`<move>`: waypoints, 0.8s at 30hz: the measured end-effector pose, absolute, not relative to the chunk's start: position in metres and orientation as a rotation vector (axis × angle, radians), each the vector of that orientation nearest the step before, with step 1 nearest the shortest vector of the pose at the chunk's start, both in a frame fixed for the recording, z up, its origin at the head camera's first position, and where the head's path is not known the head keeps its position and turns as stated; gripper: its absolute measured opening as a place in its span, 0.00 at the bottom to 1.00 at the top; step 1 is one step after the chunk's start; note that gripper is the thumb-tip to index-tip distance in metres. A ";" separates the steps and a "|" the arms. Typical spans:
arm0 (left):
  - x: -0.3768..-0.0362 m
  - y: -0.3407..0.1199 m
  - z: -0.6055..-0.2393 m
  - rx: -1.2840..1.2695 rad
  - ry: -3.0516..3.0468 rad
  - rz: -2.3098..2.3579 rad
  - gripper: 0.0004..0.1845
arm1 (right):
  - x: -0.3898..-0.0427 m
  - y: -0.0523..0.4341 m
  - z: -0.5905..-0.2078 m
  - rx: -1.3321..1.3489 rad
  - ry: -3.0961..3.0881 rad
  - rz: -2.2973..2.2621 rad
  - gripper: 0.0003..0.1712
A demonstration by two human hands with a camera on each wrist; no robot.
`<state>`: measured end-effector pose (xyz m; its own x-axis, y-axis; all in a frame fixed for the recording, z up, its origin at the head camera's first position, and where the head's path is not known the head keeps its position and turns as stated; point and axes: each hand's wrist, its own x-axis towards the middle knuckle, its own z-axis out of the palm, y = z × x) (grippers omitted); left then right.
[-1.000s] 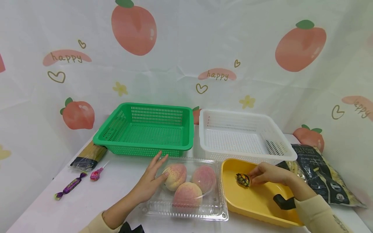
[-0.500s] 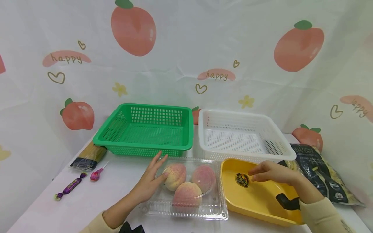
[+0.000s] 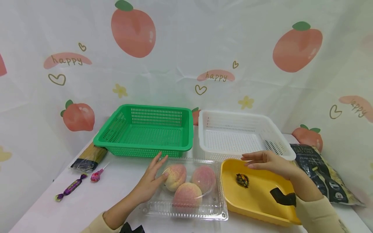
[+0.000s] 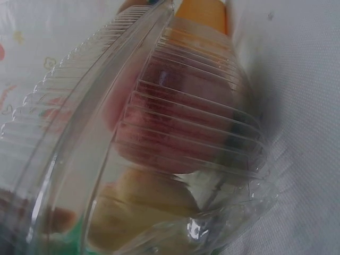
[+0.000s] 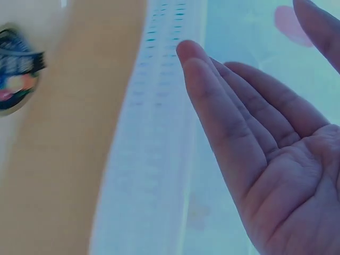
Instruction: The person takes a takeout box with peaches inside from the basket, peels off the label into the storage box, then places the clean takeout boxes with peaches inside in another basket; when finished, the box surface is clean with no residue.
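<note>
In the head view my left hand (image 3: 147,186) rests with spread fingers on the left side of a clear plastic clamshell box (image 3: 215,207). Three pinkish-yellow peaches (image 3: 187,195) lie inside it; the left wrist view shows a peach (image 4: 175,122) through the ribbed wall. My right hand (image 3: 271,163) hovers over the back of a yellow tray (image 3: 262,200), its fingers extended and holding nothing. A round dark label (image 3: 242,180) with coloured print lies flat on the tray's floor. From the right wrist, the label (image 5: 16,74) appears left of the raised hand (image 5: 281,159).
A green basket (image 3: 142,153) and a white basket (image 3: 215,155) stand along the back. At left lie a purple wrapped candy (image 3: 71,187), a pink lollipop (image 3: 96,175) and a brown-and-black packet (image 3: 88,157). Dark food bags (image 3: 323,174) lie at right.
My right hand has let go of the round label, which now lies flat in the tray, and has risen away toward the tray's back edge. My left hand has stayed on the box.
</note>
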<state>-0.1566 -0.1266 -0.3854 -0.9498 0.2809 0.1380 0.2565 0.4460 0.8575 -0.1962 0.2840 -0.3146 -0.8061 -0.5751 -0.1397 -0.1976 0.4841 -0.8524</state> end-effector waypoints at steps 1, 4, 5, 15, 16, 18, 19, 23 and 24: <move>-0.157 -0.127 -0.386 0.495 2.651 1.566 0.32 | -0.197 0.282 -0.313 -0.653 2.326 -1.269 0.30; -0.157 -0.126 -0.386 0.496 2.651 1.568 0.32 | -0.201 0.277 -0.309 -0.676 2.342 -1.279 0.30; -0.157 -0.126 -0.386 0.496 2.649 1.569 0.32 | -0.203 0.275 -0.308 -0.689 2.344 -1.277 0.30; -0.157 -0.126 -0.384 0.486 2.635 1.582 0.31 | -0.223 0.246 -0.295 -0.761 2.386 -1.199 0.28; -0.157 -0.126 -0.384 0.485 2.634 1.583 0.31 | -0.225 0.243 -0.294 -0.762 2.390 -1.186 0.28; -0.156 -0.126 -0.384 0.485 2.633 1.581 0.32 | -0.230 0.236 -0.292 -0.765 2.398 -1.159 0.28; -0.157 -0.126 -0.384 0.486 2.633 1.580 0.32 | -0.232 0.233 -0.291 -0.764 2.399 -1.152 0.28; -0.157 -0.126 -0.385 0.493 2.646 1.577 0.31 | -0.243 0.220 -0.287 -0.757 2.390 -1.159 0.29; -0.157 -0.126 -0.385 0.496 2.649 1.577 0.31 | -0.246 0.216 -0.286 -0.754 2.389 -1.165 0.29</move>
